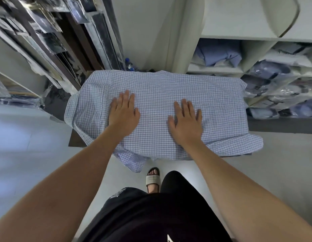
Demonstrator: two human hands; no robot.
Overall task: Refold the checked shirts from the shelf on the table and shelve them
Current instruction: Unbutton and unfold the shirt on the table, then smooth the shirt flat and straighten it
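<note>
A white shirt with a fine blue check (169,95) lies spread flat over a small table, covering nearly all of its top; only a dark corner of the table (74,140) shows at the front left. My left hand (124,111) presses flat on the shirt's left half, fingers straight. My right hand (186,120) lies flat on its right half, fingers spread. A sleeve or hem hangs off the front edge near my foot.
White shelves (253,55) at the right hold folded blue shirts and several shirts in clear bags. Racks at the left (47,41) carry bagged dark garments. A blue-capped bottle (129,64) stands behind the table. Pale floor lies on both sides.
</note>
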